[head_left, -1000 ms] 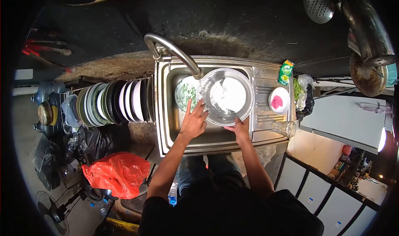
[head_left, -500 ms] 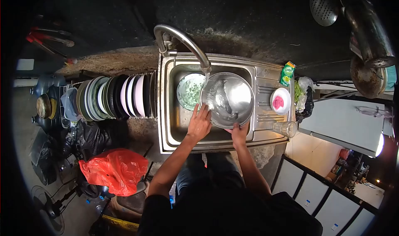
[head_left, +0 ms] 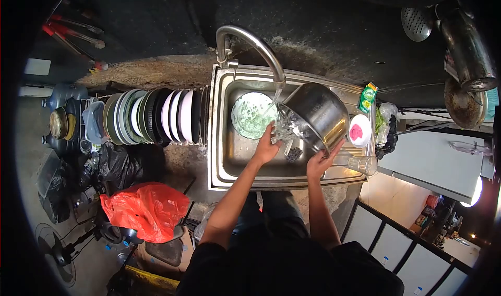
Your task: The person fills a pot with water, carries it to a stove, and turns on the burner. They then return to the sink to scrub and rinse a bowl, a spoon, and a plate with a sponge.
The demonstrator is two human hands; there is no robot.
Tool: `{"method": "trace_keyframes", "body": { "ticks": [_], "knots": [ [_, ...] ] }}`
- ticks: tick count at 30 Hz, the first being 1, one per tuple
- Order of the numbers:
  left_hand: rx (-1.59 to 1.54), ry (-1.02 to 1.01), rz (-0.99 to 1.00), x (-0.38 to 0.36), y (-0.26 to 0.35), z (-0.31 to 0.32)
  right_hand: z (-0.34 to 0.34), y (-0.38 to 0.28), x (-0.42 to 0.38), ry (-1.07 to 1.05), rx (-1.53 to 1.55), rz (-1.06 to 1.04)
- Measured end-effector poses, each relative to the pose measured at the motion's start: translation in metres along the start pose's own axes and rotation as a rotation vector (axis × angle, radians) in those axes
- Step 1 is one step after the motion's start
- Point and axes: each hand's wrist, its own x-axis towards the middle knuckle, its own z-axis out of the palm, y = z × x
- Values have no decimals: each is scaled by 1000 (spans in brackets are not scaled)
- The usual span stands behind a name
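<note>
A steel cooking pot [head_left: 319,113] is tipped on its side over the right part of the sink, mouth facing left, with water spilling out of it. My right hand [head_left: 319,164] supports it from below near the rim, fingers along its outer wall. Beside the pouring water is my left hand [head_left: 267,149], fingers stretched upward and holding nothing. A pale bowl of green-and-white foamy contents [head_left: 254,115] sits in the sink basin [head_left: 235,163]. Below the pot's mouth lie a dark scrubber [head_left: 294,154] and a light-coloured handle.
Water runs from the curved faucet [head_left: 255,43]. On the drainboard are a white bowl with something pink [head_left: 359,131], a glass [head_left: 365,165] and a green packet [head_left: 367,98]. Plates [head_left: 185,116] stand in a rack at left. A red plastic bag [head_left: 148,210] is lower left.
The pot has tilted from mouth-up to mouth-left and moved slightly right, letting water pour out. My left hand has left its rim. The scrubber has come into view.
</note>
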Motion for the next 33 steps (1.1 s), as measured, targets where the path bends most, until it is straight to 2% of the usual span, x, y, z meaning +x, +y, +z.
{"method": "trace_keyframes", "body": {
  "ticks": [2,3,4,6,10,12,14,15,17,18,20,21,22,23,24,26,27,30,31,32,33],
  "knots": [
    [-130,-78,-178,8,-17,3,-7,8,12,1,-51,-126],
    [-221,-29,-204,10,-37,1,-10,14,19,29,-57,-231],
    [-219,-33,-203,6,-35,-4,-16,17,24,33,-58,-230],
    [-304,73,-423,-5,-32,-16,-26,23,29,-3,-76,-116],
    [-87,118,-417,-24,-42,-25,-37,11,48,41,-106,-253],
    [-96,77,-386,-27,-35,-24,-42,10,55,69,-99,-287],
    [-230,6,-217,-26,-19,-17,-49,5,61,106,-1,-251],
    [-232,0,-210,-25,-9,-11,-56,1,62,99,-120,-357],
    [-166,12,-37,-25,43,2,-69,-2,65,95,-56,-332],
    [-167,8,-21,-26,71,8,-75,-3,67,83,11,-303],
    [-159,67,173,-29,117,18,-88,-17,66,42,-29,-358],
    [-160,62,191,-25,123,21,-91,-31,66,6,389,-178],
    [-79,53,376,-19,131,24,-94,-43,66,-36,805,3],
    [-1,43,560,-16,139,28,-100,-46,62,-28,282,-245],
    [-8,33,581,-18,144,30,-106,-46,58,-11,282,-263],
    [57,2,500,-26,165,29,-112,-42,54,122,-91,-528],
    [-37,21,507,-27,176,35,-115,-40,52,112,58,-455],
    [57,20,531,-49,228,32,-126,-40,48,244,23,-440],
    [54,95,803,-49,239,33,-122,-51,49,318,-44,-465],
    [61,97,825,-50,251,34,-121,-39,54,331,-26,-475],
    [109,128,961,-54,261,33,-118,-11,58,369,245,-330]
  ]
}}
